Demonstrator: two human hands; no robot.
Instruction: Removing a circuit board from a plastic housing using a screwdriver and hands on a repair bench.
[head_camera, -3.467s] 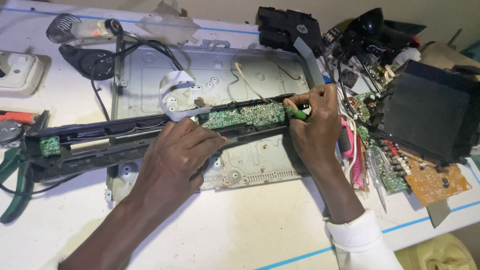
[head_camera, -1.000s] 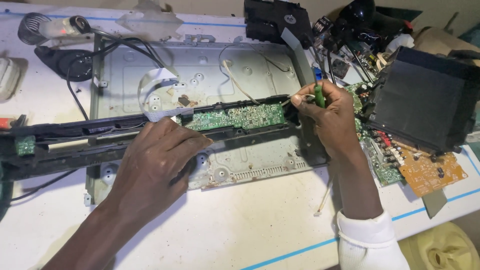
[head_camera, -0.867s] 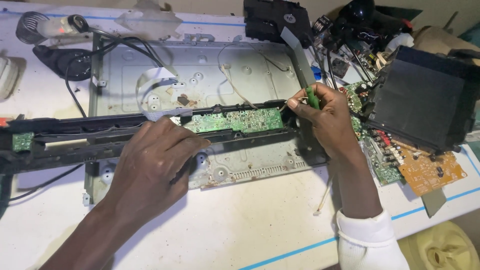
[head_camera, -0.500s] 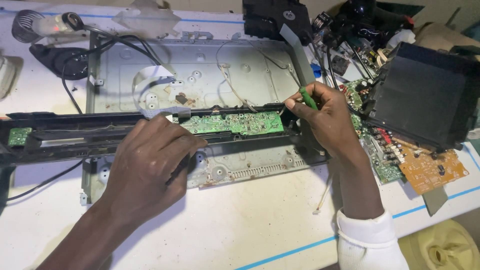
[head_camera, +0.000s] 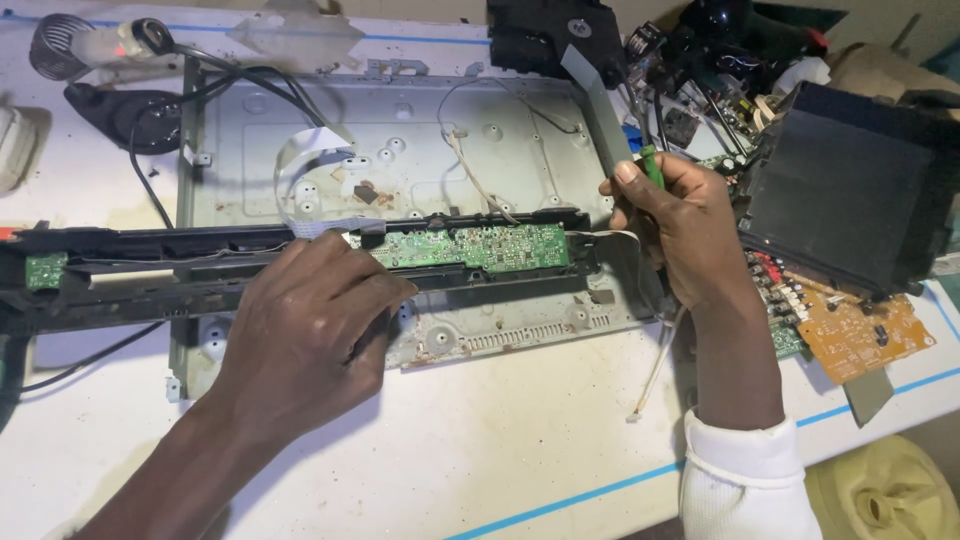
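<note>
**A:** On the white table (head_camera: 520, 470), flat and stripped: a grey chassis (head_camera: 500, 130), screw posts bare, no cover, no boards mounted.

**B:** And across its front edge?

**A:** A long black panel (head_camera: 150, 265), laid crosswise, inner side up, overhanging the chassis at the left.

**B:** Seated in it?

**A:** A green board (head_camera: 470, 245), right of centre, in its slot. At its left end, a white ribbon (head_camera: 300, 165) curling back over the chassis.

**B:** Hands?

**A:** Left hand (head_camera: 310, 320) palm down, fingers spread, pressing on the panel just left of the board, clasping nothing. Right hand (head_camera: 680, 225) closed round a green-handled screwdriver (head_camera: 652, 165), just off the board's right end. Shaft hidden behind the fingers, so tip contact impossible to tell.

**B:** Done so far, at a guess?

**A:** Casing apparently opened and gutted. Set aside at the right, off the chassis: a black box (head_camera: 850, 190) and an orange board (head_camera: 860, 335) among loose wires.

**B:** Left?

**A:** By the look of it, the green board not yet out of the panel, ribbon seemingly attached. Screws along the board too small to make out.
</note>
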